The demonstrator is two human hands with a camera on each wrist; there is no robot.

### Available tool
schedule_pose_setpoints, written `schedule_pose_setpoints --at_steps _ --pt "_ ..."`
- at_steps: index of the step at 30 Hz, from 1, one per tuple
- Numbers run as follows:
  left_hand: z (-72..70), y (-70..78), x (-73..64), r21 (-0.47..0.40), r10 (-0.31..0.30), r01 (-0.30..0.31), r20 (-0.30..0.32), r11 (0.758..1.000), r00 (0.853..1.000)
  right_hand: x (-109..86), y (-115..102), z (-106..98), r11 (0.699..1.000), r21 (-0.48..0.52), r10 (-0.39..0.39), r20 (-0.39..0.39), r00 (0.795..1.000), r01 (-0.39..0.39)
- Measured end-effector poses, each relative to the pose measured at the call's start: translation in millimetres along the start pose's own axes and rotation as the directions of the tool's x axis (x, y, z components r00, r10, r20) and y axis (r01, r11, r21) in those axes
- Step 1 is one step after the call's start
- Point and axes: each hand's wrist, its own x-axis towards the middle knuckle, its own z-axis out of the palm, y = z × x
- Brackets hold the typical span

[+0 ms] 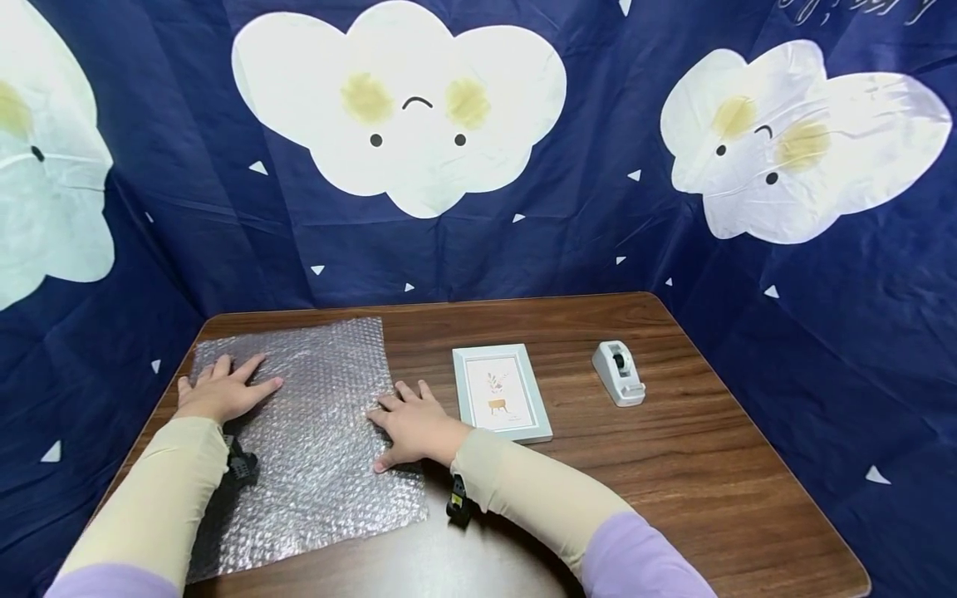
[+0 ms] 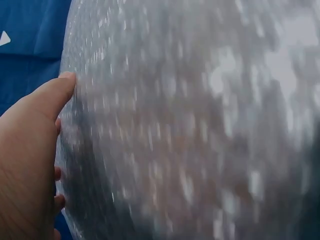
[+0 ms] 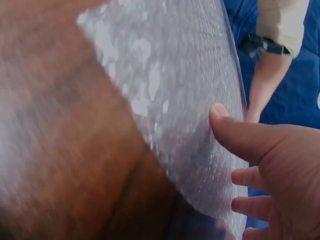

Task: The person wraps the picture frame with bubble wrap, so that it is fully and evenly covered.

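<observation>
A sheet of clear bubble wrap [image 1: 321, 448] lies spread over the left part of the wooden table. On its upper left rests my left hand [image 1: 220, 392], fingers spread. My right hand [image 1: 419, 428] lies with spread fingers across the sheet's right edge. In the left wrist view the left thumb [image 2: 55, 97] touches the bubble wrap [image 2: 165, 115]. The right wrist view shows the right thumb [image 3: 240, 132] against the bubble wrap [image 3: 165, 75] near its edge. Just right of that hand lies a picture frame [image 1: 463, 390] with a pale blue border and a plant print.
A white tape dispenser [image 1: 619, 374] stands to the right of the picture frame. The wooden table [image 1: 673, 490] has rounded corners. Behind and beside it hangs a dark blue cloth [image 1: 449, 257] printed with white clouds and small triangles.
</observation>
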Motion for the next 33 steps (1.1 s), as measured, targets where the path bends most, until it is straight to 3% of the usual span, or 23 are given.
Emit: schedule_pose_setpoints --at_steps 6,16,33 --pt "-0.2 -15.4 -13.4 -0.009 -0.002 0.002 -0.008 1.000 1.000 8.1 7.1 -5.5 0.999 -0.036 0.013 0.026 1.000 -0.012" --pt "2.7 -27.8 -34.5 -0.010 -0.051 0.051 0.033 0.999 0.998 18.7 31.0 -12.6 0.996 -0.085 0.043 0.044 0.998 -0.039" --pt "15.9 -21.5 -69.3 0.054 -0.078 0.077 0.017 0.996 0.997 28.7 65.6 -11.6 0.988 -0.116 0.107 0.031 0.994 -0.103"
